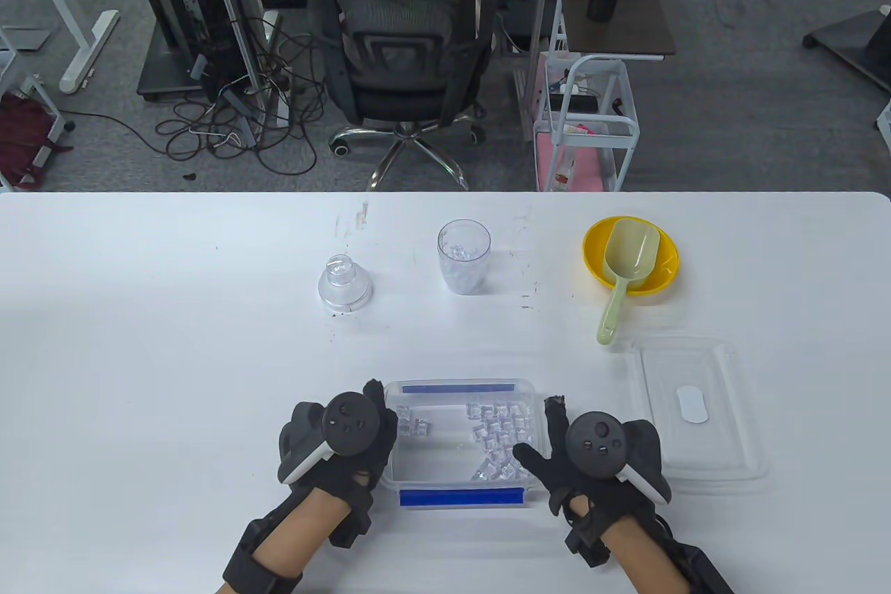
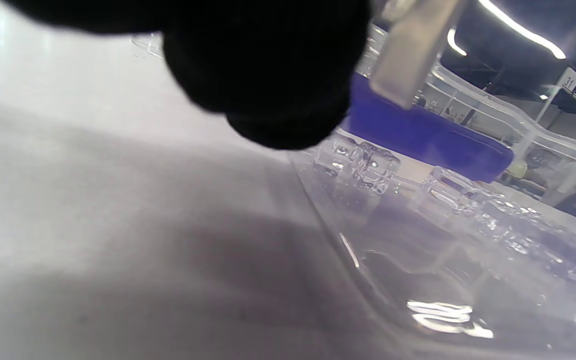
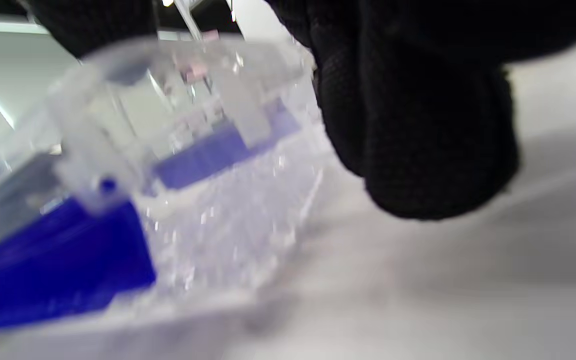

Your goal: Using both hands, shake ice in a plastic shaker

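The clear plastic shaker cup [image 1: 463, 264] stands open at mid-table with a few ice cubes in it. Its domed clear lid [image 1: 344, 284] sits apart to the left. Near the front edge lies a clear ice box [image 1: 459, 482] with blue strips, ice cubes [image 1: 498, 441] piled on its right side. My left hand [image 1: 379, 413] is against the box's left wall, one fingertip [image 2: 268, 90] hanging beside it; its thumb is hidden. My right hand [image 1: 543, 434] holds the right wall, thumb over the rim and fingers [image 3: 418, 140] outside.
A yellow bowl [image 1: 661, 274] at the back right holds a green scoop [image 1: 623, 274], its handle pointing toward me. The box's clear lid [image 1: 696, 406] lies flat to the right of my right hand. An office chair [image 1: 411, 58] and a cart stand beyond the table.
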The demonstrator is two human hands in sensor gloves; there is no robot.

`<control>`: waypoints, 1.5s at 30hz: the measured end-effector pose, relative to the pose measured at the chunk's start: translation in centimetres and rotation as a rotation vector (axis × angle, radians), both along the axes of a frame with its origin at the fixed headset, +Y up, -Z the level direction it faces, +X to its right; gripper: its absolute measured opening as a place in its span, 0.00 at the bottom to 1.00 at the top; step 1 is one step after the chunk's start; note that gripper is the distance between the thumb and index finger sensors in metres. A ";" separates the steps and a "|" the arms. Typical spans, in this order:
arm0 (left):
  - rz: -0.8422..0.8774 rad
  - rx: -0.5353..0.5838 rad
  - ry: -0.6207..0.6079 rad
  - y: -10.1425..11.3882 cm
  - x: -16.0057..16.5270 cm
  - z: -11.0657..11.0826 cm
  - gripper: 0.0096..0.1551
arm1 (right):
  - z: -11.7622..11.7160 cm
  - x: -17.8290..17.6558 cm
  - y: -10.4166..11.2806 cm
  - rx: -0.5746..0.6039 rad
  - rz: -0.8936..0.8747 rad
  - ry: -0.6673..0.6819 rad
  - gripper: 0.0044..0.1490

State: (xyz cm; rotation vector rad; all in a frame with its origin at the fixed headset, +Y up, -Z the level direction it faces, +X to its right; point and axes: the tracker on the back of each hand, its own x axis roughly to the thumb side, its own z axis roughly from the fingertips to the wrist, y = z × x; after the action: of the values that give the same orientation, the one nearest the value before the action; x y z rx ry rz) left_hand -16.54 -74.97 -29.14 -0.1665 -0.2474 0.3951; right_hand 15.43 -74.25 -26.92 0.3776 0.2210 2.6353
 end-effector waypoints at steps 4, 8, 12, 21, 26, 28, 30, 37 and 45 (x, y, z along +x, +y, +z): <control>-0.007 0.013 -0.001 0.0 0.0 0.0 0.39 | -0.2 0.1 -0.5 -0.081 -0.074 -0.023 0.60; -0.028 0.053 -0.019 0.2 0.2 0.0 0.39 | -0.4 0.8 -0.9 -0.241 -0.193 0.001 0.60; 0.020 0.045 -0.099 0.5 0.4 -0.4 0.39 | -0.9 1.5 -1.7 -0.304 -0.398 -0.039 0.57; -0.058 0.085 -0.073 2.0 0.0 -0.3 0.35 | -1.0 1.9 -2.2 -0.237 -0.631 -0.177 0.54; -0.082 0.066 -0.032 2.4 -0.8 -0.6 0.35 | -1.0 1.9 -2.4 -0.184 -0.725 -0.187 0.53; -0.097 0.078 -0.005 2.6 -1.2 -0.7 0.35 | -1.0 1.9 -2.5 -0.163 -0.782 -0.189 0.51; -0.110 0.068 0.003 2.7 -1.5 -0.8 0.35 | -1.0 2.0 -2.5 -0.125 -0.819 -0.194 0.49; -0.086 -0.022 -0.053 2.7 -1.6 -1.1 0.36 | -1.2 1.4 -2.6 -0.118 -0.900 -0.101 0.42; 0.059 -0.238 -0.191 1.5 0.4 -0.5 0.42 | -0.6 -0.3 -2.0 -0.113 -0.775 0.037 0.43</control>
State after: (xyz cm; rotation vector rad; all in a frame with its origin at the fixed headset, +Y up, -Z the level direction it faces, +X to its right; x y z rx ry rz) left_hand -16.15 -73.50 -29.69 -0.4324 -0.3940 0.4676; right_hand 15.14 -76.22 -27.48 0.3780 0.1856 1.8476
